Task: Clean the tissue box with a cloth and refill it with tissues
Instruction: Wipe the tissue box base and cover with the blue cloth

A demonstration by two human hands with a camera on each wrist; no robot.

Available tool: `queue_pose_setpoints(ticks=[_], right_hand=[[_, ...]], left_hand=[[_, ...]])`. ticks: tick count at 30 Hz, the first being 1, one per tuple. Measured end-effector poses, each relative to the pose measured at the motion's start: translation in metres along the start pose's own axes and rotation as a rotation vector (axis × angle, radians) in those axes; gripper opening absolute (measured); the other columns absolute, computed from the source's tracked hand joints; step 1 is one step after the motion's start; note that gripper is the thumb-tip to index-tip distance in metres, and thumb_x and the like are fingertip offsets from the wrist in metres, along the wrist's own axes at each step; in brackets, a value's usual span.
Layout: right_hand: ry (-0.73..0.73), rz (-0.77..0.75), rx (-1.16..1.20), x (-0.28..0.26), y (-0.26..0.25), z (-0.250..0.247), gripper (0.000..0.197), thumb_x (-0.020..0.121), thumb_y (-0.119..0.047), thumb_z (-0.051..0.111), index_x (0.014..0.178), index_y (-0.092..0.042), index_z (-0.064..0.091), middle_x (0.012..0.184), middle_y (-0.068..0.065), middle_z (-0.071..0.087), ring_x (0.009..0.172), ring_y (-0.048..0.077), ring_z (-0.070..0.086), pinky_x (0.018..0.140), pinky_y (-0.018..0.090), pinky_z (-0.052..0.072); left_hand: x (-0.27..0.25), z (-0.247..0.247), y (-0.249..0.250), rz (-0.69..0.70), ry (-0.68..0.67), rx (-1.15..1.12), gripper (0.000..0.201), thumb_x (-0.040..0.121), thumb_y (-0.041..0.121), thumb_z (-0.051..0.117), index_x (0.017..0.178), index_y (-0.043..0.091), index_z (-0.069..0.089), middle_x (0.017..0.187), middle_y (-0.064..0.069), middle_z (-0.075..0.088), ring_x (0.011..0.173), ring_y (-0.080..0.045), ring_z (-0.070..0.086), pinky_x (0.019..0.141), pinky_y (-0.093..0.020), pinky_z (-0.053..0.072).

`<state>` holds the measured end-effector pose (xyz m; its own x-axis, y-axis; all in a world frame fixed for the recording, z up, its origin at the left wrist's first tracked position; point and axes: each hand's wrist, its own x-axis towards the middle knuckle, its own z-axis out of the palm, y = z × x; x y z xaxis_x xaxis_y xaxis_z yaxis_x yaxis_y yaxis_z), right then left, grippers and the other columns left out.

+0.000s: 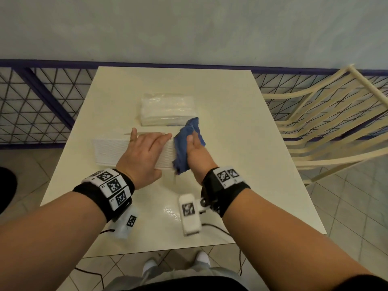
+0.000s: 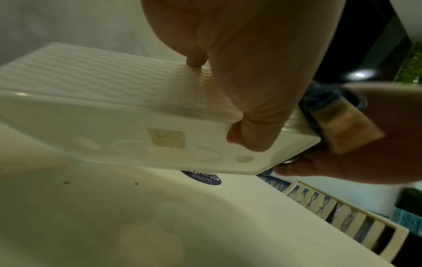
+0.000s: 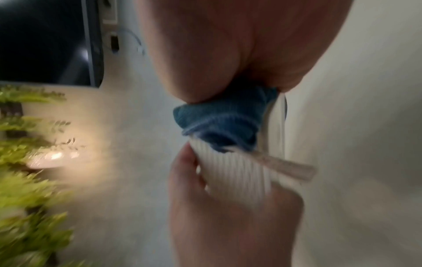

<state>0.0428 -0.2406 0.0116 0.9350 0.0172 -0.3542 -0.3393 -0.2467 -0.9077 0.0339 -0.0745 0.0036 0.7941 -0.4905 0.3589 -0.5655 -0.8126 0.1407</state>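
Observation:
A white ribbed tissue box (image 1: pixel 109 151) lies lengthwise across the middle of the table, its flat base (image 2: pixel 114 137) turned toward me. My left hand (image 1: pixel 144 152) grips it from above, fingers over the ribbed side and thumb (image 2: pixel 248 137) on the base. A blue cloth (image 1: pixel 184 143) is bunched against the box's right end. My right hand (image 1: pixel 197 152) holds the cloth there, wrapped round that end (image 3: pixel 237 177). A pack of white tissues (image 1: pixel 168 109) in clear plastic lies just behind the box.
The cream table (image 1: pixel 231 122) is small and square. A slatted cream chair (image 1: pixel 327 122) stands at its right. A purple mesh railing (image 1: pixel 42 101) runs behind the table, along a pale wall. Cables hang from my wrist cameras at the near edge.

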Motion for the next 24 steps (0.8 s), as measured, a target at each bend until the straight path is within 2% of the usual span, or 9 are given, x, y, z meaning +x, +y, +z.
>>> queue_pose_setpoints(ticks=[2,4,8,10,16,18,20,22,24], right_hand=[[-0.037,-0.087,-0.032,-0.02,0.003,0.015,0.06,0.101,-0.045,0.027,0.153,-0.032,0.001,0.163,0.007,0.011,0.148,0.028,0.019,0.12,0.045,0.022],[-0.048,-0.151,-0.028,-0.03,0.006,0.018,0.063,0.102,-0.042,0.03,0.153,-0.03,-0.005,0.164,0.0,-0.006,0.151,0.023,0.004,0.122,0.042,0.013],[0.011,-0.062,0.003,0.001,-0.001,-0.003,0.057,0.101,-0.047,0.024,0.153,-0.035,0.004,0.164,0.003,0.008,0.149,0.025,0.016,0.121,0.043,0.018],[0.031,-0.065,-0.005,0.01,-0.005,-0.006,0.058,0.101,-0.048,0.024,0.154,-0.032,0.005,0.163,0.003,0.013,0.149,0.024,0.016,0.121,0.045,0.018],[-0.018,-0.186,-0.061,-0.018,0.003,0.013,0.065,0.101,-0.045,0.03,0.154,-0.026,-0.004,0.163,0.001,-0.013,0.149,0.018,-0.015,0.122,0.038,-0.002],[-0.006,-0.17,-0.05,-0.014,-0.011,0.006,0.07,0.095,-0.055,0.033,0.153,-0.03,0.002,0.164,0.001,-0.001,0.151,0.021,-0.002,0.123,0.044,0.007],[0.033,-0.131,-0.022,-0.006,-0.031,-0.005,0.077,0.082,-0.066,0.034,0.15,-0.032,0.02,0.156,0.004,0.031,0.143,0.028,0.03,0.116,0.05,0.027],[0.006,-0.081,0.011,-0.002,-0.048,-0.02,0.074,0.078,-0.067,0.036,0.139,-0.025,0.043,0.136,0.005,0.055,0.123,0.028,0.053,0.107,0.049,0.039],[-0.053,-0.024,0.096,-0.001,-0.057,-0.036,0.061,0.086,-0.063,0.042,0.122,-0.018,0.061,0.113,0.005,0.067,0.105,0.026,0.062,0.097,0.043,0.047]], left_hand=[[-0.001,0.002,0.0,-0.023,0.045,-0.015,0.095,0.043,0.022,0.086,0.126,0.014,0.04,0.117,-0.011,0.05,0.104,-0.034,0.051,0.104,-0.068,0.019],[-0.006,0.003,0.0,-0.036,0.075,-0.047,0.081,0.051,0.033,0.08,0.121,0.015,0.043,0.114,-0.01,0.052,0.101,-0.033,0.053,0.104,-0.068,0.018],[-0.014,0.005,0.004,-0.064,0.105,-0.099,0.069,0.057,0.035,0.052,0.123,0.016,0.041,0.115,0.0,0.039,0.105,-0.025,0.043,0.108,-0.066,0.012],[-0.015,0.005,0.005,-0.053,0.109,-0.094,0.072,0.055,0.028,0.058,0.123,0.016,0.041,0.115,-0.001,0.038,0.106,-0.025,0.043,0.108,-0.065,0.011],[-0.013,0.001,-0.004,-0.075,0.141,-0.137,0.082,0.049,0.022,0.075,0.123,0.017,0.041,0.116,-0.001,0.04,0.108,-0.027,0.045,0.108,-0.066,0.016],[-0.012,-0.008,-0.005,-0.059,0.144,-0.151,0.076,0.054,0.028,0.067,0.124,0.017,0.041,0.116,-0.001,0.04,0.109,-0.028,0.046,0.108,-0.067,0.016],[-0.011,-0.02,-0.006,-0.015,0.144,-0.153,0.07,0.058,0.034,0.057,0.124,0.015,0.041,0.116,-0.003,0.04,0.108,-0.029,0.046,0.108,-0.067,0.015],[-0.011,-0.032,-0.011,0.049,0.151,-0.149,0.068,0.06,0.035,0.056,0.123,0.013,0.042,0.116,-0.006,0.042,0.108,-0.029,0.046,0.109,-0.066,0.017],[-0.014,-0.042,-0.018,0.116,0.158,-0.123,0.067,0.063,0.034,0.058,0.124,0.011,0.041,0.117,-0.011,0.047,0.11,-0.027,0.047,0.107,-0.067,0.023]])
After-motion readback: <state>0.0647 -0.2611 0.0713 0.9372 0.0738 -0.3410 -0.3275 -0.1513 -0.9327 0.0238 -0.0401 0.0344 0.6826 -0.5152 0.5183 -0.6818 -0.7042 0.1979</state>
